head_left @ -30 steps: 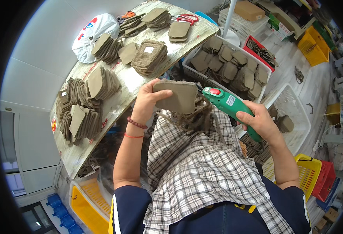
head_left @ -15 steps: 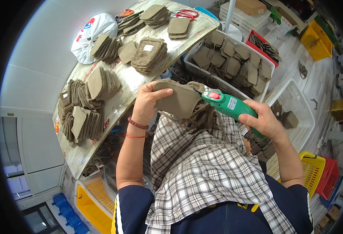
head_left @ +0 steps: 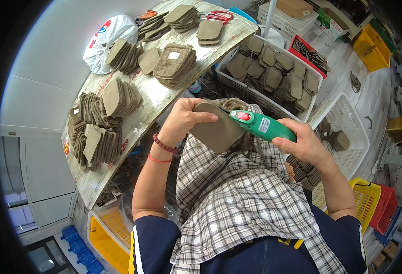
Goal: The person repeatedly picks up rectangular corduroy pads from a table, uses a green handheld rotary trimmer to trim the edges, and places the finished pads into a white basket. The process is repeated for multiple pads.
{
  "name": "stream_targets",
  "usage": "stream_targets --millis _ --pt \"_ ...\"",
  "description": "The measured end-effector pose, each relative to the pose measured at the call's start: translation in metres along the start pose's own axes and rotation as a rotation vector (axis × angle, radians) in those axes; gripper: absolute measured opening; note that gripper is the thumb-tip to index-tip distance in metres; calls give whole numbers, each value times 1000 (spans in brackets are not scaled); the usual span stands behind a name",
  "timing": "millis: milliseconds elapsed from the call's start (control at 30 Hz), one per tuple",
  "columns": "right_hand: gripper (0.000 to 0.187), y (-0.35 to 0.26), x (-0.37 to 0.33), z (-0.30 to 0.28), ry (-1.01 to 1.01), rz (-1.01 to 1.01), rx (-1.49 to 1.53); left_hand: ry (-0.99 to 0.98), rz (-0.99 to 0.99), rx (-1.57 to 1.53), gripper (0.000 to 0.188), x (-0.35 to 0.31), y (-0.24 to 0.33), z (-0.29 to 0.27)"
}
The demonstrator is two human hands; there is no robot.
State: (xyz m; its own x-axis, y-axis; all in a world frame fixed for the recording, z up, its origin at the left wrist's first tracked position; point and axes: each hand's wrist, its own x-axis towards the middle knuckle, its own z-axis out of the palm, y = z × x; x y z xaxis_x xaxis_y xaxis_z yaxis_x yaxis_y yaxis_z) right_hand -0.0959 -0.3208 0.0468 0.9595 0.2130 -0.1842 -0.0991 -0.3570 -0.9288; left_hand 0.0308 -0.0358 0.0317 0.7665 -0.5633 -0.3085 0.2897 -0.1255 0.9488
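Note:
My left hand (head_left: 183, 119) pinches a flat olive-brown pad (head_left: 219, 132) with rounded corners, its thumb lying on the smooth face. A fuzzy strip (head_left: 234, 104) curls along the pad's far edge. My right hand (head_left: 307, 144) is wrapped round a green handheld electric cutter (head_left: 270, 127) with a red button. The cutter's head meets the pad's right edge near the far corner; its blade is hidden. Both hands are above the checked apron (head_left: 237, 196) on my lap.
At the left, a worktable (head_left: 153, 102) bears stacked pads (head_left: 118, 97), red-handled scissors (head_left: 219, 17) and a white plastic bag (head_left: 111, 43). Beyond my hands stands a white crate (head_left: 244, 86) of pads. Another white crate (head_left: 354, 121) and a yellow basket (head_left: 365, 194) stand at the right.
My left hand and the pad have shifted right, and the pad has turned a little. The cutter has moved slightly left along its edge. The fuzzy material hanging behind the pad is now mostly hidden.

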Motion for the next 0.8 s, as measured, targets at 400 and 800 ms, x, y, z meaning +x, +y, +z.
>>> stream_targets --millis 400,800 --pt "42 -4 9 6 -17 -69 -34 -174 -178 157 21 4 11 8" --pt "36 63 13 -2 344 135 285 362 198 -507 21 111 17 -63"
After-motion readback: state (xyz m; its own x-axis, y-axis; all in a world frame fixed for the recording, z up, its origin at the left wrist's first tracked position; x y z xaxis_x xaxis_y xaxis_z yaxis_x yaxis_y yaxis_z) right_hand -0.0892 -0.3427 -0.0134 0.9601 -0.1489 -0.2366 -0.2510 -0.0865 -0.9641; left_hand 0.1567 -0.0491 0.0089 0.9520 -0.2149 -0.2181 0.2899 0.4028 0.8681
